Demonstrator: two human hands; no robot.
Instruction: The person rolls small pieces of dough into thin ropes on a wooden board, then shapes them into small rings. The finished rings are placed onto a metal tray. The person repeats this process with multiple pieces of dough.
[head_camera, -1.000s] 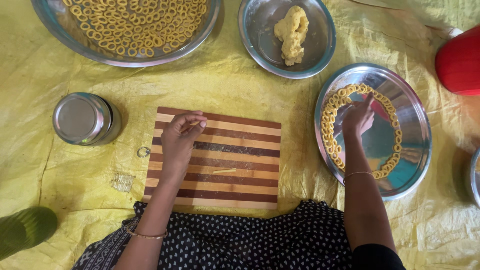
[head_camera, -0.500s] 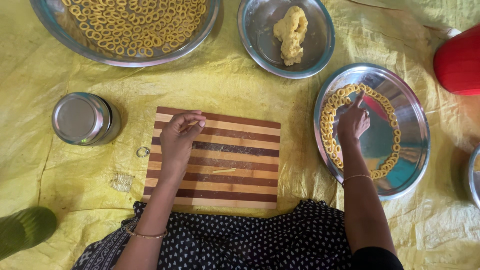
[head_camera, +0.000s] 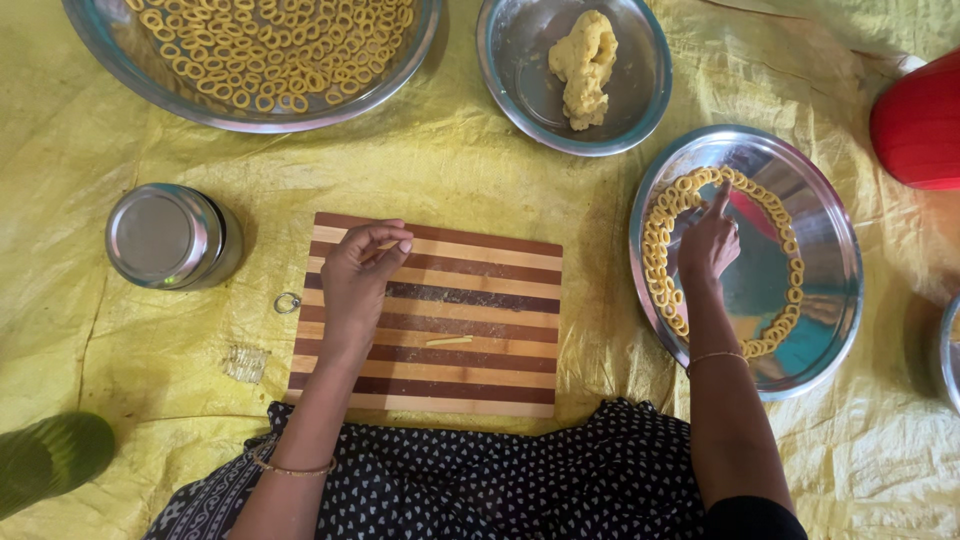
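My left hand (head_camera: 358, 278) rests on the upper left of a striped wooden board (head_camera: 470, 300), fingers curled with the tips pinched together; I cannot see anything in them. A short strip of yellow dough (head_camera: 449, 341) lies on the board's middle. My right hand (head_camera: 708, 240) reaches into a round steel plate (head_camera: 820, 310), forefinger pointing at the ring of small dough loops (head_camera: 660, 270) laid along its rim. It holds nothing that I can see.
A steel bowl (head_camera: 520, 90) with a lump of yellow dough (head_camera: 584, 62) stands at the top centre. A large bowl of dough rings (head_camera: 270, 45) is at top left. A steel jar (head_camera: 165, 235), a small metal ring (head_camera: 287, 302), a red container (head_camera: 920, 125) and a green object (head_camera: 50, 460) lie on the yellow sheet.
My right hand has shifted slightly left and up along the plate's row of loops, forefinger now stretched out. The left hand has stayed in place on the board.
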